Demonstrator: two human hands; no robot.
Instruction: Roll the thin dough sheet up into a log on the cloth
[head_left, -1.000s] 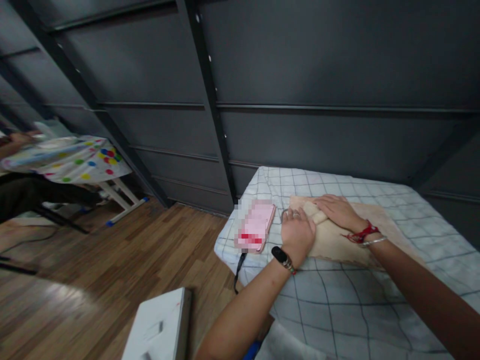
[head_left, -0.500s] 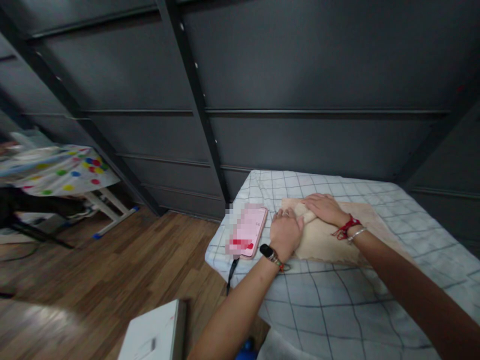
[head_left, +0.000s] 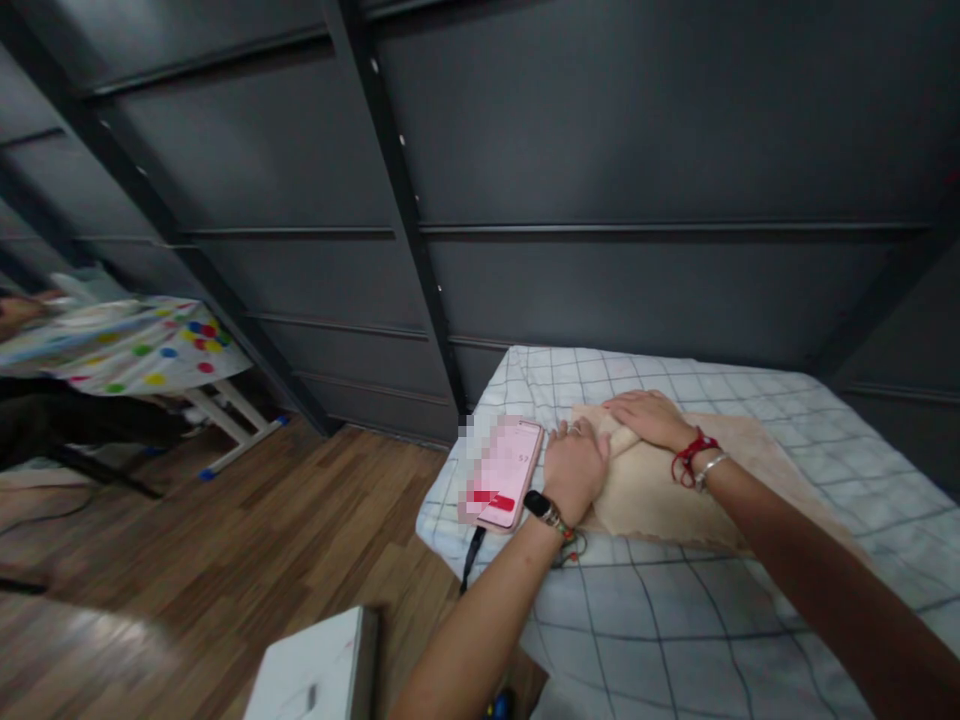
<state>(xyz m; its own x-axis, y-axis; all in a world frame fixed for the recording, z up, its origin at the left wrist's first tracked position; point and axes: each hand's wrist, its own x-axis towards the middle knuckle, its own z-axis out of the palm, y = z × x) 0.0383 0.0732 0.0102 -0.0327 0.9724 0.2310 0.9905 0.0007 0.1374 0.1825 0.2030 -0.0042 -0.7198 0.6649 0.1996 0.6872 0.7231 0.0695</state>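
Note:
A beige cloth (head_left: 660, 490) lies on a board covered with white checked fabric (head_left: 645, 620); part of it is folded or bunched at its upper left. My left hand (head_left: 576, 465) rests palm down on the cloth's left edge, fingers spread. Across the folded part lies my right hand (head_left: 649, 418), flat, with its fingers pointing left. Neither hand grips anything that shows. Just left of my left hand, a pink phone (head_left: 511, 475) lies face up with a black cable at its lower end.
Dark grey panels (head_left: 637, 290) stand behind the board. On the wooden floor (head_left: 352, 520) is a white box (head_left: 311, 665) at the lower left. Farther left stands a table with a dotted cover (head_left: 165, 350); a person's dark-clothed leg (head_left: 82, 415) shows beneath it.
The whole view has shifted slightly, so things sit a little farther right and lower. Both hands stay on the cloth, with hardly any movement against it.

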